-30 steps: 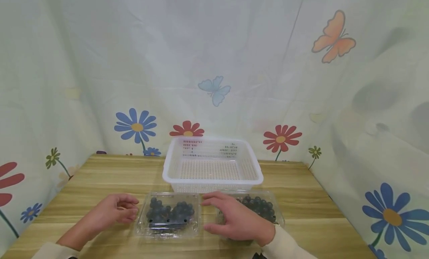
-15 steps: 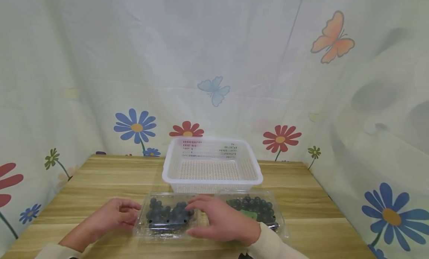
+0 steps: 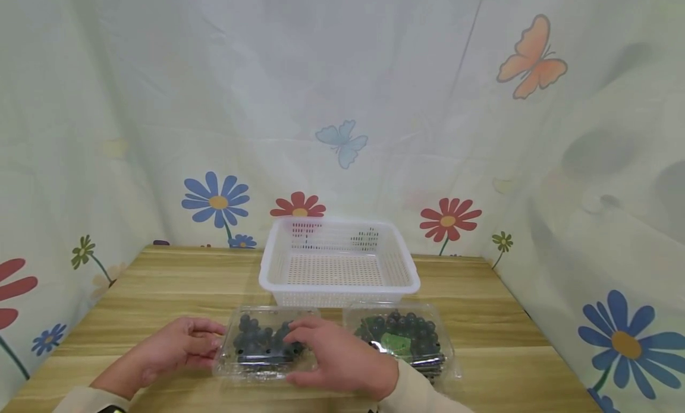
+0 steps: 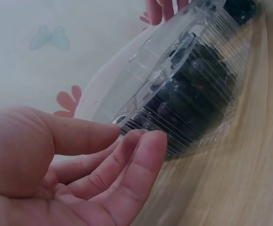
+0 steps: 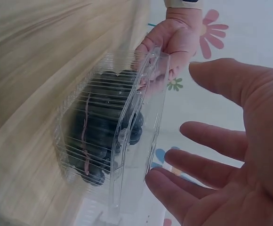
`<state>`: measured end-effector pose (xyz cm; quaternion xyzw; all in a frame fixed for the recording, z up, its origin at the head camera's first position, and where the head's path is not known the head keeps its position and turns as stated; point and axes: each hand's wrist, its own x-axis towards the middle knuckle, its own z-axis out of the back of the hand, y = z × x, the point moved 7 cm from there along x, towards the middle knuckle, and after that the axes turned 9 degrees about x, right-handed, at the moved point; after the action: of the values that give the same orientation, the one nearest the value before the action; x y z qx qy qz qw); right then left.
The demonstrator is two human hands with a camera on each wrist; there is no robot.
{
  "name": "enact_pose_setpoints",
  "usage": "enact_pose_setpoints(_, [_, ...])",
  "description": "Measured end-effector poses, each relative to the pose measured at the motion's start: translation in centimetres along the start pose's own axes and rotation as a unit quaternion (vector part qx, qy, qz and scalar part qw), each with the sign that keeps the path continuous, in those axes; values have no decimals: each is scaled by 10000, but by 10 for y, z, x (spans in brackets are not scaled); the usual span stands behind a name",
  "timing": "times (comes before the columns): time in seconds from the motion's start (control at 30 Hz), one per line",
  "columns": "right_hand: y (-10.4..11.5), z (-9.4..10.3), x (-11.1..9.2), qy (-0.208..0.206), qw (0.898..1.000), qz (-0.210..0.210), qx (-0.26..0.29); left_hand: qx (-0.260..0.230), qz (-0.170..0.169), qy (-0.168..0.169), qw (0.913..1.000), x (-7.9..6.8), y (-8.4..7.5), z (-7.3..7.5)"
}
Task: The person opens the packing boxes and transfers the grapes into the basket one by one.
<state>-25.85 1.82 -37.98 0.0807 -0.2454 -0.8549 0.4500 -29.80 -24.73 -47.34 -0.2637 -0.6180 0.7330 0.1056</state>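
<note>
A clear plastic clamshell box (image 3: 262,371) of dark grapes (image 3: 257,339) sits closed near the front of the table. My left hand (image 3: 184,344) is at its left side, fingers loosely bent. In the left wrist view the thumb and fingertips (image 4: 150,141) are right at the box's rim, not curled round it. My right hand (image 3: 339,356) reaches over the box's right part with fingers spread, hiding some of the grapes. The right wrist view shows its fingers (image 5: 197,167) apart and holding nothing, close to the lid.
A second clear box (image 3: 452,365) of dark grapes with a green leaf or label (image 3: 396,343) lies to the right. Behind both boxes stands a white perforated plastic basket (image 3: 337,289). A flowered curtain (image 3: 342,74) surrounds the wooden table (image 3: 182,282).
My right hand has moved left from the right box to over the left box, uncovering the right one. My left hand has shifted slightly right to the left box's edge.
</note>
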Motion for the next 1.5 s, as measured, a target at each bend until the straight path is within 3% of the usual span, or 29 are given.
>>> enact_pose_setpoints(0.4, [5, -5, 11, -296, 9948, 106, -964, -561, -110, 464, 9973, 0, 2, -7])
enact_pose_setpoints(0.73, [12, -13, 16, -786, 9763, 540, -1941, -586, 9, 439, 9973, 0, 2, -8])
enact_pose_setpoints(1.5, [17, -18, 24, -438, 9765, 348, -2081, -679, -138, 666, 9954, 5, 7, -12])
